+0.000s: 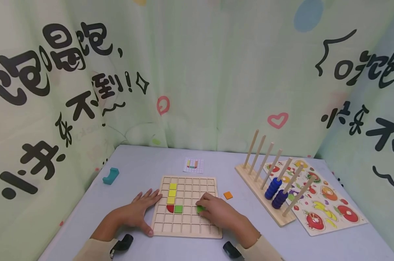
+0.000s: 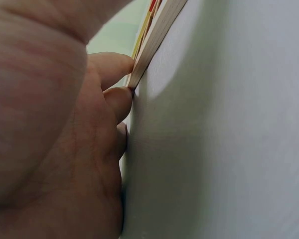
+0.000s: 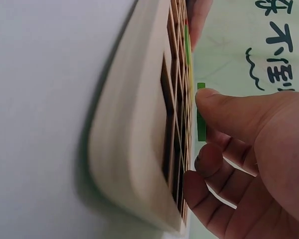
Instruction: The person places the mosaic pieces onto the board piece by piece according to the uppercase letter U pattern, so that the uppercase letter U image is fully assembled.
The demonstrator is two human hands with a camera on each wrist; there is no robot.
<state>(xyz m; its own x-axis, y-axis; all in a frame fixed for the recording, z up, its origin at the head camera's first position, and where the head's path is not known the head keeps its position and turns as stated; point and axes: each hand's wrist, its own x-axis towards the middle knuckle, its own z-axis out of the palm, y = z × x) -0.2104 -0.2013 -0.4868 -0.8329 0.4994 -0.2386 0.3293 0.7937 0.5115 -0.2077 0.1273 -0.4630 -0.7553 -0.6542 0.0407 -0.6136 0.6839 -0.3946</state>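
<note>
A wooden grid board (image 1: 187, 228) lies on the table. In its left part, several yellow square tiles (image 1: 172, 193) stand in a column above a red rounded tile (image 1: 170, 208). Right beside the red one sits a green square tile (image 1: 178, 209). My left hand (image 1: 135, 212) spreads along the board's left side, fingertips and thumb at its edge. Over the right part of the grid, my right hand (image 1: 218, 210) pinches another green square tile (image 3: 201, 130) between thumb and fingers. The right wrist view shows that tile edge-on, close over the grid.
An orange square tile (image 1: 228, 195) lies right of the board, and a small pattern card (image 1: 193, 165) behind it. A teal curved block (image 1: 110, 176) is at the left. On the right stand a peg rack (image 1: 260, 187) with blue beads (image 1: 273, 188) and a fruit-picture board (image 1: 317, 199).
</note>
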